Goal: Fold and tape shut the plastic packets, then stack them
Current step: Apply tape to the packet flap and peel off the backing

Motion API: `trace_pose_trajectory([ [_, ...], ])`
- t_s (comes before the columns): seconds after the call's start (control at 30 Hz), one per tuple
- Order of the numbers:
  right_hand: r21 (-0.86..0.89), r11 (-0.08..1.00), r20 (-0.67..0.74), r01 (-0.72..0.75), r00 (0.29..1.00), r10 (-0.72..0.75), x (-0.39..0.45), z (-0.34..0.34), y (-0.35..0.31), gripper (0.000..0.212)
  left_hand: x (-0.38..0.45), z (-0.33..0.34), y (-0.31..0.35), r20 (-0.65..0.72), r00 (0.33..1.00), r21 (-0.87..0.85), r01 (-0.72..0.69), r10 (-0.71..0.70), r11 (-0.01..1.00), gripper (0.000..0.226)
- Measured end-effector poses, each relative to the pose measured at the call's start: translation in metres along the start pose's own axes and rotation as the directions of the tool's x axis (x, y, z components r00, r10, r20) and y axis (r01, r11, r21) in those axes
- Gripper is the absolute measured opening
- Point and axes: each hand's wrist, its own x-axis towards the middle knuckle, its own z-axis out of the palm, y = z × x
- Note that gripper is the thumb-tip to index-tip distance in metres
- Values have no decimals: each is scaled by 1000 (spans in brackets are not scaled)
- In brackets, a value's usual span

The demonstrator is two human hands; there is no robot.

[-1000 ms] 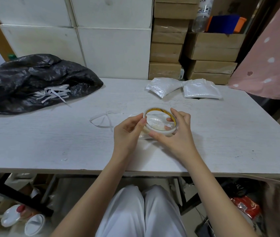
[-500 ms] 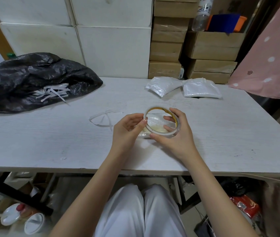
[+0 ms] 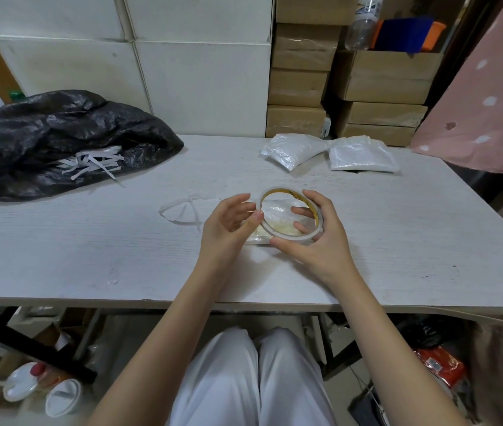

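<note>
My right hand (image 3: 321, 241) grips a thin roll of white tape (image 3: 271, 233) with a yellow inner rim, fingers through its hole and thumb under its near edge. My left hand (image 3: 228, 226) is at the roll's left edge, thumb tip touching the rim, fingers curled. A clear plastic packet (image 3: 254, 238) lies flat on the white table (image 3: 90, 256) beneath the roll, mostly hidden by both hands. Two filled white packets (image 3: 293, 149) (image 3: 361, 158) lie side by side at the table's far edge.
A crumpled black plastic bag (image 3: 59, 139) with white paper strips (image 3: 93, 164) fills the far left. A looped white strip (image 3: 179, 212) lies left of my hands. Cardboard boxes (image 3: 302, 87) are stacked behind the table; pink dotted cloth (image 3: 490, 103) hangs at right.
Both hands stay at the tape roll. My left thumb has shifted slightly along the roll's left rim; the roll has barely tilted.
</note>
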Motion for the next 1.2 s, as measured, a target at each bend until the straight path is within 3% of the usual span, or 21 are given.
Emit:
trace_pose_trajectory([
  [0.23, 31, 1000, -8, 1, 1000, -1, 0, 1, 0, 86, -4, 3, 1, -87, 995, -22, 51, -53, 998, 22],
  [0.63, 73, 997, 19, 14, 1000, -16, -1, 1, -3, 85, -4, 2, 1, -98, 995, 23, -11, 13, 1000, 14],
  [1.0, 26, 999, 55, 33, 998, -34, -4, 0, -5, 81, -5, -4, 3, 56, 998, 47, -9, 6, 999, 10],
  [1.1, 11, 999, 49, 32, 998, -33, -4, 1, -6, 81, -7, -3, 4, 45, 999, 12, -21, 21, 1000, 11],
  [1.2, 10, 999, 44, 31, 999, -31, -4, 1, -6, 82, -5, -2, 8, 1, 1000, -68, 21, -21, 997, 29],
])
